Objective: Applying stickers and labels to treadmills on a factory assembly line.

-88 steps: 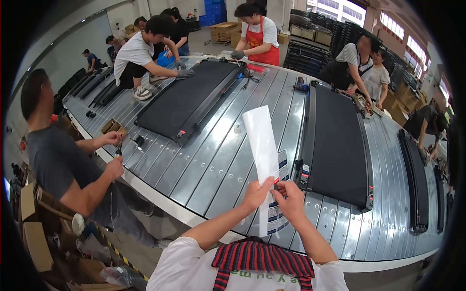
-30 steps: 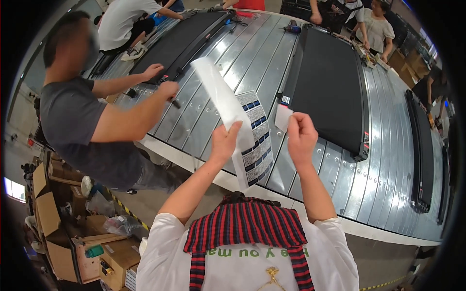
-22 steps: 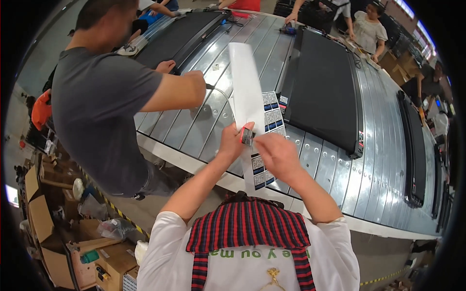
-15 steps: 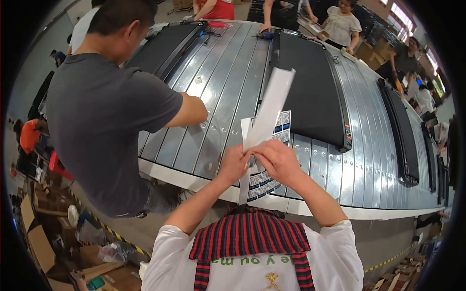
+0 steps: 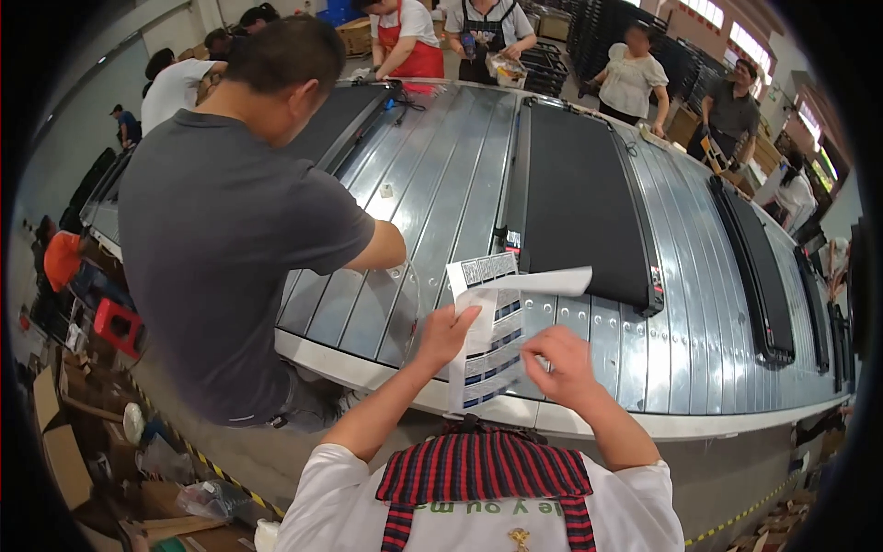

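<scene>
In my left hand (image 5: 443, 337) is a sheet of labels (image 5: 489, 366), gripped at its left edge with the thumb on top. The sheet carries rows of dark blue and black printed labels on white. A white strip of backing paper (image 5: 554, 281) curls off its upper part and points right. My right hand (image 5: 563, 364) hovers just right of the sheet, its thumb and fingers curled together in a pinch. Whether a label sits between those fingertips is too small to tell. Beyond the sheet lies a black walking-pad treadmill (image 5: 584, 202) with small stickers at its near corners.
The metal slat conveyor (image 5: 441, 193) has a white rim (image 5: 635, 425). More black treadmills (image 5: 756, 267) lie to the right. A co-worker in grey (image 5: 239, 212) leans over it at my left; several others stand along the far side. Cardboard boxes (image 5: 64, 437) lie lower left.
My right hand has come away from my left, moving right and down. The backing strip, upright before, now points right, and the label sheet has turned. The view has shifted a little.
</scene>
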`<state>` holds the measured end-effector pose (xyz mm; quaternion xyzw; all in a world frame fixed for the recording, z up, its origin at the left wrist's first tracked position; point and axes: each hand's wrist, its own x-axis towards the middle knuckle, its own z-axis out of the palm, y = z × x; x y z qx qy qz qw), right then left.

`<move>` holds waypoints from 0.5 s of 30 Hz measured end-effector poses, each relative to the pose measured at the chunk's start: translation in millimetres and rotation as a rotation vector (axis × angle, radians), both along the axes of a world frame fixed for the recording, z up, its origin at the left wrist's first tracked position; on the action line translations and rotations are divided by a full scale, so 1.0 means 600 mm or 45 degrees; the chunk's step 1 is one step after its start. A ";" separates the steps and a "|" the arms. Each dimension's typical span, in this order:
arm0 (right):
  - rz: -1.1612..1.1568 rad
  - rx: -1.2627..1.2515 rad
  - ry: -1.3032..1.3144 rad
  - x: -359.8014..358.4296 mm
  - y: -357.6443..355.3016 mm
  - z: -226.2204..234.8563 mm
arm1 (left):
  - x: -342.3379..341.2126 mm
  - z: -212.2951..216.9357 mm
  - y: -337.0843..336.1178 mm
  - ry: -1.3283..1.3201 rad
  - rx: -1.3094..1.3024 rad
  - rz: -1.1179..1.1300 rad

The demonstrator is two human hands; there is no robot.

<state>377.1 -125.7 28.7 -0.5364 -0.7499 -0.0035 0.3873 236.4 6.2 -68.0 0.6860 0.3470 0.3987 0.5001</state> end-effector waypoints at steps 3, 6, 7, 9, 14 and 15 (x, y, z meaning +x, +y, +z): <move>-0.132 0.048 0.168 0.054 -0.031 0.008 | -0.021 -0.011 0.009 0.365 0.035 -0.036; -0.238 -0.003 0.247 0.106 -0.054 0.005 | -0.011 0.017 -0.005 0.114 -0.243 -0.115; -0.304 0.033 0.242 0.124 -0.055 -0.003 | -0.007 0.031 -0.012 0.114 -0.238 -0.102; -0.416 -0.037 0.285 0.166 -0.059 -0.022 | 0.002 0.075 -0.032 0.076 -0.410 -0.286; -0.407 -0.211 0.606 0.243 -0.062 -0.068 | 0.042 0.078 -0.074 0.266 -0.288 -0.538; -0.213 -0.369 0.949 0.249 -0.063 -0.071 | 0.050 0.072 -0.080 0.321 -0.265 -0.624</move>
